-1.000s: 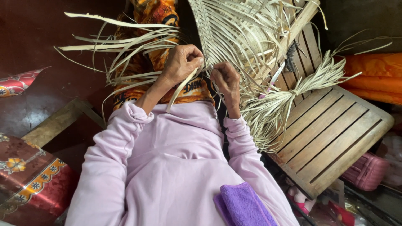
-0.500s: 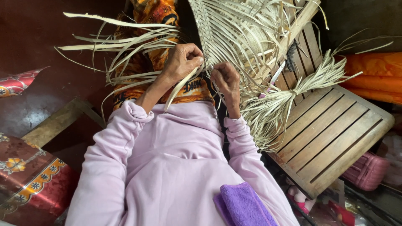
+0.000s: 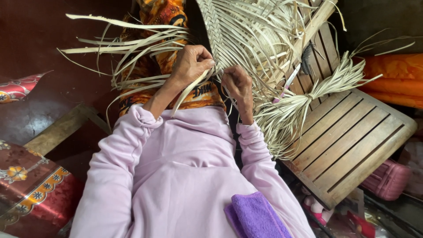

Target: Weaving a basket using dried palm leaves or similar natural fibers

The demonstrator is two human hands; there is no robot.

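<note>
Compared with a second ago I see almost no change: my left hand (image 3: 190,66) still pinches a palm-leaf strip (image 3: 189,90) and my right hand (image 3: 238,83) still grips the woven mat edge (image 3: 216,31) over my lap.

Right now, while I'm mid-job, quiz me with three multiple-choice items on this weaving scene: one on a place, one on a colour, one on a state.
1. Where does the tied bundle of pale strips lie?
A. on the slatted wooden chair
B. on the dark floor at the left
C. on the purple cloth

2. What colour are the person's sleeves?
A. orange
B. pale lilac
C. green

3. What is the left hand doing?
A. lying flat and empty
B. curled on a strip at the woven piece's edge
C. holding the comb

Answers: 1 A, the bundle rests across the slats. 2 B, both arms show lilac fabric. 3 B, its fingers close on a strip beside the right hand.
</note>
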